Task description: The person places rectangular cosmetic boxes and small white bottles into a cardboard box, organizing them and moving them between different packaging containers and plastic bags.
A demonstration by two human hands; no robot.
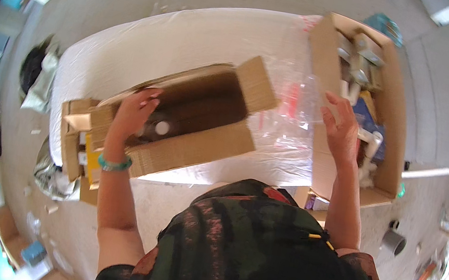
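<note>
An open cardboard box lies aslant on the white-covered table, its flaps folded outward. My left hand, with a green bangle at the wrist, is over the box's left end; its fingers are slightly curled and apart. Close by, inside the box, shows a small round white thing among something dim that I cannot make out. My right hand hovers by the near-left wall of a long cardboard box, fingers spread and holding nothing. That box contains several small cartons, white rolled or tube-like pieces and blue packages.
Crumpled clear plastic with red marks lies between the two boxes. A smaller carton with yellow items stands at the table's left end. Sacks rest on the floor to the left; a grey cylinder stands at the right.
</note>
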